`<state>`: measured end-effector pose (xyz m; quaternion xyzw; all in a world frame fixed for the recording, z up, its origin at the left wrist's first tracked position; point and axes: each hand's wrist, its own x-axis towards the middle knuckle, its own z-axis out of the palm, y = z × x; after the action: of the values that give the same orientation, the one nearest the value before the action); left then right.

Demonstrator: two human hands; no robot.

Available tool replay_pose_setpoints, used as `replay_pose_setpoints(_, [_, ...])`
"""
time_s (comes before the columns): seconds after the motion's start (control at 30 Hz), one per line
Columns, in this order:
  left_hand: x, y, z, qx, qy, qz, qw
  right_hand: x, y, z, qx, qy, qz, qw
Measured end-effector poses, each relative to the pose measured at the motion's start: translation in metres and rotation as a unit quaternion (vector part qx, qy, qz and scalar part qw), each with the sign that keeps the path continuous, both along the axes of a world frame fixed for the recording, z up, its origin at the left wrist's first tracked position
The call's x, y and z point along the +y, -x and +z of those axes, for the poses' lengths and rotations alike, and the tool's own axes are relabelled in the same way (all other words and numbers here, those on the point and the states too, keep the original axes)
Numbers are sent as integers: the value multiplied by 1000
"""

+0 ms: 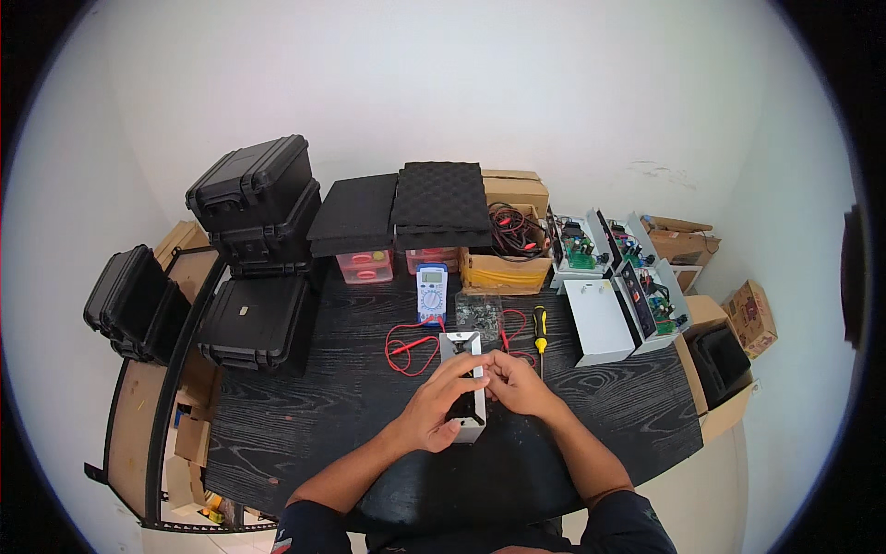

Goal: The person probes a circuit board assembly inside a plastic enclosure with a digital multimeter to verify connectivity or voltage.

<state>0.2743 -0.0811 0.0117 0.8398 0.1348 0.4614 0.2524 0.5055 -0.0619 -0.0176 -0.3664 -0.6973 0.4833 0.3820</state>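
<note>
A narrow light grey metal case (472, 432) with a dark inside stands near the table's front, its open side facing up. Across it reaches my left hand (434, 402), fingers stretched and thumb apart, the fingertips near the case's right rim. My right hand (519, 384) is at that same rim, its fingers pinched together close to the left fingertips. Whatever the pinch holds is too small or hidden. Just beyond the case are a blue-and-white multimeter (431, 294) with red leads (406, 347) and a clear tray of small parts (478, 317). A yellow-and-black screwdriver (541, 331) lies to the right.
Black hard cases (254, 319) are stacked at the left. Foam sheets (441, 196) rest on pink-and-clear boxes (366, 267) at the back. A carton (503, 275) holds cables. Opened white housings with circuit boards (653, 300) and a white cover (598, 321) occupy the right side.
</note>
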Motion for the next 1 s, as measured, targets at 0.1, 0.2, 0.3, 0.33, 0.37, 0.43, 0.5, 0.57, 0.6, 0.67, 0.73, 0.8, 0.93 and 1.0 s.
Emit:
replay_pose_setpoints(0.1, [0, -2, -2, 4, 11, -4, 1000, 1, -2, -6, 27, 24, 5, 999])
replay_pose_setpoints(0.2, [0, -1, 0, 19, 23, -7, 1000, 2, -3, -5, 46, 19, -25, 998])
replay_pose_setpoints(0.3, [-4, 2, 14, 56, 32, -4, 998, 2, -5, 2, 73, 11, -81, 994])
replay_pose_setpoints(0.33, [-6, 3, 19, 80, 36, 1, 996, 2, -6, 4, 96, 17, -109, 989])
replay_pose_setpoints(0.37, [-8, 3, 21, 80, 35, 1, 996, 3, -8, 3, 103, -3, -116, 988])
replay_pose_setpoints(0.43, [-9, 4, 23, 122, 35, 77, 989, 1, -9, 9, 122, -7, -116, 986])
replay_pose_setpoints(0.5, [-10, 1, 27, 147, 49, 109, 982, 2, -11, 8, 125, -39, -121, 984])
replay_pose_setpoints(0.57, [-5, 4, 23, 240, 76, 124, 960, 3, -12, 8, 108, -51, -130, 984])
replay_pose_setpoints(0.6, [-1, 5, 13, 240, 74, 126, 960, 4, -13, 7, 90, -61, -141, 984])
replay_pose_setpoints(0.67, [1, 1, -2, 271, 130, 100, 949, 6, -14, -1, 83, -84, -152, 981])
replay_pose_setpoints(0.73, [2, -4, -9, 239, 127, 95, 958, 7, -12, -3, 143, -70, -153, 975])
replay_pose_setpoints(0.8, [3, -6, -10, 208, 125, 90, 966, 7, -19, -1, 121, -77, -154, 978])
replay_pose_setpoints(0.93, [0, 0, 2, 209, 114, 99, 966, 10, -28, 13, 84, -89, -156, 980])
replay_pose_setpoints(1.0, [0, 3, 13, 207, 109, 91, 968, 15, -37, 10, 79, -98, -180, 976])
